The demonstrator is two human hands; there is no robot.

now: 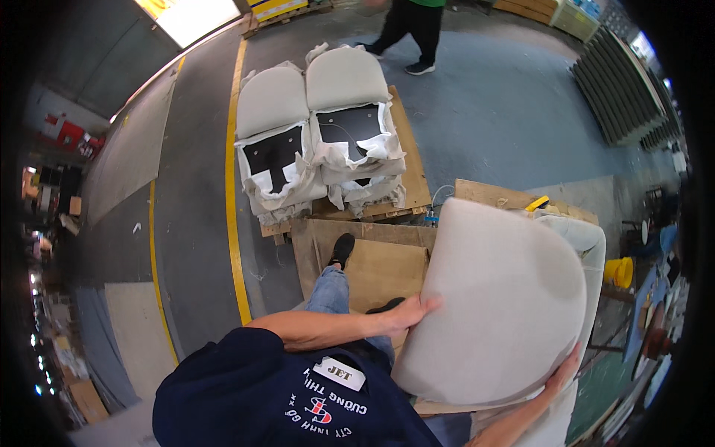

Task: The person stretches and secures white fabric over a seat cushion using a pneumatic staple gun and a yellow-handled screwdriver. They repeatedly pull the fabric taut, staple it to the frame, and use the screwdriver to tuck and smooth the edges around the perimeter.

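A large off-white upholstered cushion (499, 298), with one rounded end, is in front of me on the right. My left hand (408, 311) grips its left edge, thumb on top and the other fingers hidden beneath. Along its lower right edge my right hand (560, 374) is closed round the rim. Another pale upholstered piece (593, 249) shows from under the cushion's right side. Both lie over a wooden bench board (491, 195), whose far edge sticks out. A yellow-handled tool (537, 203) rests on that board.
Stacked off-white upholstered seats (272, 104) with black undersides stand on a wooden pallet (412, 156) ahead. Brown board (383, 272) covers the floor by my feet. Beyond the pallet, a person in black trousers (412, 33) walks. Grey stacked panels (618, 93) stand far right, a yellow container (618, 273) nearer.
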